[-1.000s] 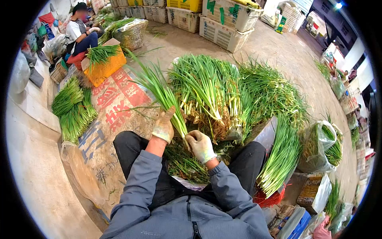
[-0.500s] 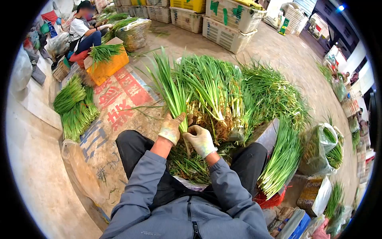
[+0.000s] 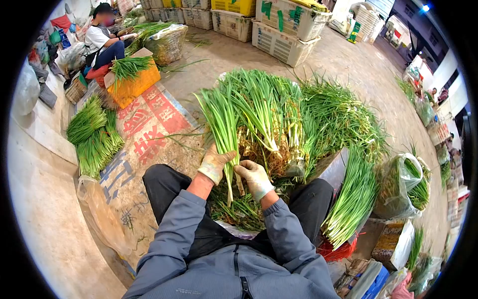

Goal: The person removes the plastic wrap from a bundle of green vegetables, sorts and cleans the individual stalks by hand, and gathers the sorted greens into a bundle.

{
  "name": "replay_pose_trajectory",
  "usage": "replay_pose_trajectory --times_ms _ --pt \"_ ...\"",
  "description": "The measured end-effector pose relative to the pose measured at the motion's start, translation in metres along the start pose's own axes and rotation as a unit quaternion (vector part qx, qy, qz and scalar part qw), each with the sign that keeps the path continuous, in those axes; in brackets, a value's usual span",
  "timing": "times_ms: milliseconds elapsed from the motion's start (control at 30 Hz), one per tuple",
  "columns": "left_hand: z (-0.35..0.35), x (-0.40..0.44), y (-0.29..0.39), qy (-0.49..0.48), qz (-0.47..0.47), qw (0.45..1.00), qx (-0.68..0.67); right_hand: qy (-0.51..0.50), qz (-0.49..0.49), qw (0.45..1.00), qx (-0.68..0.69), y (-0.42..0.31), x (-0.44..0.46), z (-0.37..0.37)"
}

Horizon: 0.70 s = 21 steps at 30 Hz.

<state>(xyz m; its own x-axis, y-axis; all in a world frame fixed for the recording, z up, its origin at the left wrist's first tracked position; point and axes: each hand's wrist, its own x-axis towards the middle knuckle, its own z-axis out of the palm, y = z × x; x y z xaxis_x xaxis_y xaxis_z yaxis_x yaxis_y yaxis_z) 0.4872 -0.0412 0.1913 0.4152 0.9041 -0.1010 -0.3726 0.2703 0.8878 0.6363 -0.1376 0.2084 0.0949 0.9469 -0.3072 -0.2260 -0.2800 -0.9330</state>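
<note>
My gloved left hand [image 3: 214, 163] is wrapped round a bunch of green stalks [image 3: 222, 122], whose leaves point up and away and whose pale ends hang below the fingers. Close on its right, my gloved right hand [image 3: 255, 179] pinches at the lower stalks; thumb and fingers are together at the bunch's edge. Just beyond both hands lies a big pile of rooted stalks [image 3: 269, 107], with brown roots toward me. Loose trimmings [image 3: 239, 212] lie between my knees. A neat bundle of long stalks [image 3: 351, 199] rests by my right knee.
Leafy greens [image 3: 343, 112] spread at the right, near a plastic bag of stalks [image 3: 398, 187]. Tidy bundles [image 3: 94, 134] lie at the left by a low wall [image 3: 55, 199]. An orange box [image 3: 134, 87], a seated person [image 3: 102, 40] and stacked crates [image 3: 284, 42] are farther back.
The bunch has turned more upright and come down, its pale ends now hanging lower. Both hands have shifted slightly right, with my right hand staying beside the stalks.
</note>
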Motion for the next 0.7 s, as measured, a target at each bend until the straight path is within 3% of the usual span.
replay_pose_trajectory --times_ms 33,100,167,367,467,500,567,633,700 --pt "-0.001 0.001 -0.002 -0.017 0.023 0.999 0.032 0.017 -0.016 0.997 -0.072 0.0 0.001 -0.001" --pt "-0.004 0.002 -0.005 0.017 0.009 0.999 0.049 0.04 -0.041 0.995 -0.079 0.008 0.004 -0.003" --pt "-0.006 0.008 -0.005 0.095 -0.019 0.982 0.16 0.078 -0.072 0.992 -0.065 0.014 0.006 -0.004" --pt "0.007 0.002 0.001 0.082 -0.004 0.995 0.062 0.133 -0.085 0.987 -0.02 0.024 0.006 -0.001" --pt "0.021 -0.006 0.015 0.067 -0.022 0.996 0.063 0.106 -0.101 0.986 -0.079 0.017 0.007 -0.003" --pt "0.022 -0.002 0.003 0.041 0.024 0.999 0.024 0.106 -0.101 0.986 -0.079 0.011 0.004 -0.003" --pt "0.016 0.004 -0.007 0.004 -0.031 0.999 0.027 0.074 -0.067 0.983 -0.153 -0.01 -0.005 0.001" --pt "0.01 0.008 -0.015 0.028 -0.052 0.998 0.029 0.089 -0.085 0.976 -0.177 0.001 0.0 0.001" --pt "0.003 0.012 -0.021 0.113 -0.033 0.992 0.037 0.133 -0.096 0.985 -0.055 0.017 0.003 0.0"
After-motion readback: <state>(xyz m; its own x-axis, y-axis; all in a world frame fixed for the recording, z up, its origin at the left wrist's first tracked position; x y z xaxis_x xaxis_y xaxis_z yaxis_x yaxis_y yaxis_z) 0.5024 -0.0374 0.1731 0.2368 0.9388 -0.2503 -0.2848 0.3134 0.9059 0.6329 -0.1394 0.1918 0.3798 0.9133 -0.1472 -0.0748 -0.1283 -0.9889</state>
